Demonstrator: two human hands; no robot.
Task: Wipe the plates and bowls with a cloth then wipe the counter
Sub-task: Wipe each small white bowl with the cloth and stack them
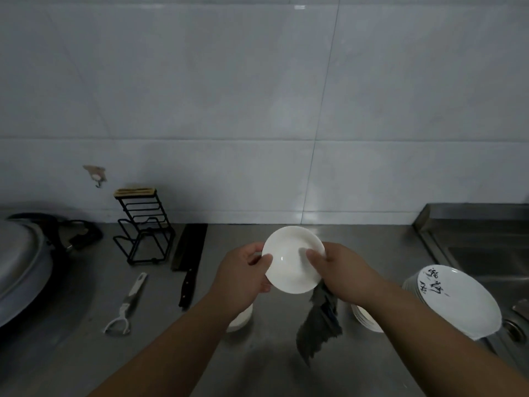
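Observation:
I hold a small white bowl [290, 257] up over the steel counter [257, 365], its inside facing me. My left hand [243, 275] grips its left rim, thumb inside. My right hand [340, 272] grips the right rim, thumb on the inner wall, and also holds a grey cloth [319, 325] that hangs down below the bowl. A stack of white bowls [242, 320] sits under my left forearm. Another stack of small dishes [365, 318] shows under my right forearm. To the right stands a stack of larger plates [458, 302] with black writing on the top one.
A cleaver [189, 253] and a white peeler [127, 306] lie on the counter to the left. A black wire rack [144, 227] stands by the wall. A lidded wok [20, 265] sits far left, a sink [492, 262] far right.

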